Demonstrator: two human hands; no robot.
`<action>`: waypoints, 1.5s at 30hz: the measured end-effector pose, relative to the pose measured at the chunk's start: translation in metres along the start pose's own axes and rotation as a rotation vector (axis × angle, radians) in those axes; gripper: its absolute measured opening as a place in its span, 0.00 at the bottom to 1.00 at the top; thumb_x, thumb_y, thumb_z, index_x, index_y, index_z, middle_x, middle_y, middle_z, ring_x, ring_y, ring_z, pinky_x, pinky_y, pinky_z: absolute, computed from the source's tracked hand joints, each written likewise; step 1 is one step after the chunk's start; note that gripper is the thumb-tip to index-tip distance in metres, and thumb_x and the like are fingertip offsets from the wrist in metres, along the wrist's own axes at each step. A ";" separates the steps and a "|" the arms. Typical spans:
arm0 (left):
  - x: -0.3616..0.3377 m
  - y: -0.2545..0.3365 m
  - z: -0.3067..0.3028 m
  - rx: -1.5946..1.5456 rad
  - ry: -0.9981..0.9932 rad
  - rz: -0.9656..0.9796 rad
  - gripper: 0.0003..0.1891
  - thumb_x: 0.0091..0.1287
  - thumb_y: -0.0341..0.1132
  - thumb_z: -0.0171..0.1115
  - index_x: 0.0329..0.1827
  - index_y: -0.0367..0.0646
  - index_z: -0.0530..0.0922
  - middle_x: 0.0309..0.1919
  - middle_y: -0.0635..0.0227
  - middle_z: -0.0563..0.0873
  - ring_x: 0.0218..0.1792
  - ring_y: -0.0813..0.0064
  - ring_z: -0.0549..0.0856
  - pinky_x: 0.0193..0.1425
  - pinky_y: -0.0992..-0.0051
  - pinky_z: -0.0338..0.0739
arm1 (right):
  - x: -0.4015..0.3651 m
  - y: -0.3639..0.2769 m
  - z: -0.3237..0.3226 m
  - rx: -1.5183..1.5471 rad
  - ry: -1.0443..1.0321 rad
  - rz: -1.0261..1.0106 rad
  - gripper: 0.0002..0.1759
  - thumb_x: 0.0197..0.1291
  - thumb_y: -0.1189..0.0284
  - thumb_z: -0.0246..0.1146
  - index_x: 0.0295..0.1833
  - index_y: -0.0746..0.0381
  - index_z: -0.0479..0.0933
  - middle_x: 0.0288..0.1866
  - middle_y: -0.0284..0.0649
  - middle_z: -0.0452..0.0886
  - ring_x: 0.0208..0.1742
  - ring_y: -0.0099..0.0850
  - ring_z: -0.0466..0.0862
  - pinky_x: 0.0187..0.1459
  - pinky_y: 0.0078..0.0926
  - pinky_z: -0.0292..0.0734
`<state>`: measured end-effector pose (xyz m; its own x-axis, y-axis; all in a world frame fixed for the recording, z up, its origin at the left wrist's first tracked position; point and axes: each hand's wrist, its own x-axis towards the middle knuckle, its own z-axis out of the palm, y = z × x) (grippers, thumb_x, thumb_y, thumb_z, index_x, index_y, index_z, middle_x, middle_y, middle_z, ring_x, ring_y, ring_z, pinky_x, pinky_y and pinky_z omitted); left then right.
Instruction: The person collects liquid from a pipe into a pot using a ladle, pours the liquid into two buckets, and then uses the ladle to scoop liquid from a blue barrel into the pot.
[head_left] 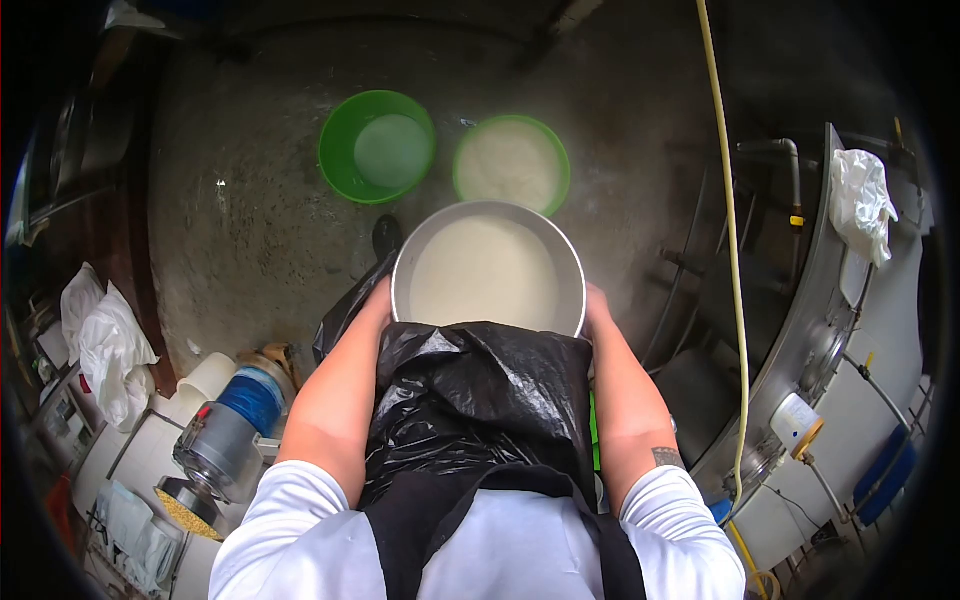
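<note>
A wide metal pot (577,290) of pale, creamy liquid is held level in front of my body, against a black plastic apron (480,390). My left hand (381,299) grips its left side and my right hand (597,306) its right side. The fingers of both hands are mostly hidden behind the pot wall. Just beyond the pot, a green tub (566,172) on the floor is filled near the rim with whitish, foamy stuff. To its left sits another green tub (340,160), with a smaller amount of pale liquid at the bottom.
A yellowish hose (733,220) hangs down at the right. Beyond it is a metal counter (775,390) with pipes and a white plastic bag (862,200). At lower left stand a grey motor machine (222,455), a white container (208,378) and white bags (112,350).
</note>
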<state>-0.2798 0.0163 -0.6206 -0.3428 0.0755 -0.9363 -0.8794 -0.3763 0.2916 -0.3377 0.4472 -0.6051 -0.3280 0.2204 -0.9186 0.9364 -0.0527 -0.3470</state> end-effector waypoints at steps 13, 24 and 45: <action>-0.003 -0.013 -0.071 -0.267 0.218 0.061 0.21 0.77 0.45 0.57 0.56 0.35 0.86 0.47 0.54 0.91 0.44 0.62 0.91 0.49 0.63 0.86 | -0.010 -0.108 0.095 -0.276 -0.168 -0.139 0.23 0.72 0.64 0.68 0.60 0.73 0.83 0.48 0.48 0.90 0.42 0.35 0.88 0.44 0.36 0.84; 0.053 -0.013 -0.107 -0.340 0.082 0.018 0.22 0.77 0.45 0.54 0.58 0.36 0.85 0.50 0.52 0.91 0.49 0.58 0.90 0.55 0.57 0.83 | -0.050 -0.167 0.157 -0.371 -0.134 -0.014 0.24 0.69 0.67 0.69 0.59 0.78 0.82 0.51 0.50 0.88 0.45 0.39 0.88 0.46 0.40 0.84; 0.015 0.042 -0.095 -0.489 -0.069 -0.165 0.26 0.76 0.55 0.58 0.63 0.41 0.84 0.54 0.56 0.90 0.55 0.62 0.88 0.57 0.62 0.82 | -0.067 -0.192 0.179 -0.337 -0.154 0.031 0.23 0.69 0.68 0.67 0.61 0.75 0.81 0.53 0.53 0.87 0.49 0.46 0.89 0.50 0.46 0.84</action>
<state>-0.2906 -0.0861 -0.6414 -0.2476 0.2246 -0.9425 -0.6723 -0.7403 0.0002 -0.5182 0.2680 -0.5108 -0.2900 0.0735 -0.9542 0.9262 0.2727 -0.2604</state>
